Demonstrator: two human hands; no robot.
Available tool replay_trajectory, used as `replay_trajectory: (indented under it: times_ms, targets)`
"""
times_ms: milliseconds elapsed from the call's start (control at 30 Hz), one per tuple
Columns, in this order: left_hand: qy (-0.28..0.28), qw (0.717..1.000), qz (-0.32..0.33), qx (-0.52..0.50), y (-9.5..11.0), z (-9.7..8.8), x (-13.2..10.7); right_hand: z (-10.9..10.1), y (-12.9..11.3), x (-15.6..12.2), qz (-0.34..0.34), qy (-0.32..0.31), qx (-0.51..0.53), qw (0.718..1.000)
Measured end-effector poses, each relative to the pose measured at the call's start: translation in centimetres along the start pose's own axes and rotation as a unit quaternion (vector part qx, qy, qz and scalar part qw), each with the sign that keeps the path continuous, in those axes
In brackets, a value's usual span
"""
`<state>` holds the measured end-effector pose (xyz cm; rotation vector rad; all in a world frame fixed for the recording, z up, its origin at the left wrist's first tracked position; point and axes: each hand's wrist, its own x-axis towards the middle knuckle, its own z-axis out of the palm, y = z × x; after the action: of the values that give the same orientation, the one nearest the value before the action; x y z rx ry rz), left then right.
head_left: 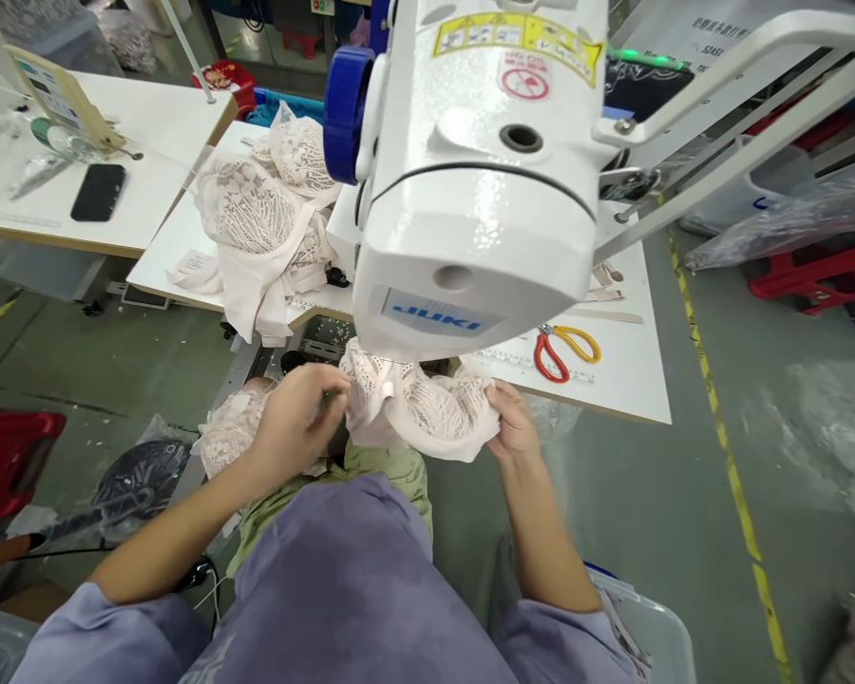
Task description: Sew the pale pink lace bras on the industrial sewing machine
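A pale pink lace garment piece (417,408) hangs just below the front of a white sewing machine (477,180). My left hand (295,418) is closed on its left edge, fingers pinched around the fabric. At the right edge, my right hand (513,423) grips the same piece with curled fingers. More lace fabric (228,432) lies on my lap to the left, under my left wrist.
A heap of lace pieces (263,209) lies on the white table (627,380) left of the machine. Red and yellow scissors (562,347) rest on a ruler at the right. A black phone (98,192) sits on a second table. A red stool (7,456) stands at left.
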<state>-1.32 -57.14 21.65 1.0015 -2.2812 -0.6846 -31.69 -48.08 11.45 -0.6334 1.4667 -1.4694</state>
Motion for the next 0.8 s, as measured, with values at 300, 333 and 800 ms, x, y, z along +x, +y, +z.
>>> replay_trajectory:
  times_ms: [300,333,800]
  targets:
    - [-0.243,0.961,0.131,-0.020,4.1,1.4,0.7,7.9,-9.1,-6.6,-0.120,-0.415,-0.254,0.865]
    - [-0.259,0.962,0.076,-0.037,3.3,1.3,1.0,8.2,-9.2,-6.3,-0.112,-0.397,-0.257,0.874]
    - [-0.010,0.978,-0.151,-0.146,-1.5,3.0,6.2,8.6,-5.5,1.0,-0.032,-0.188,-0.262,0.946]
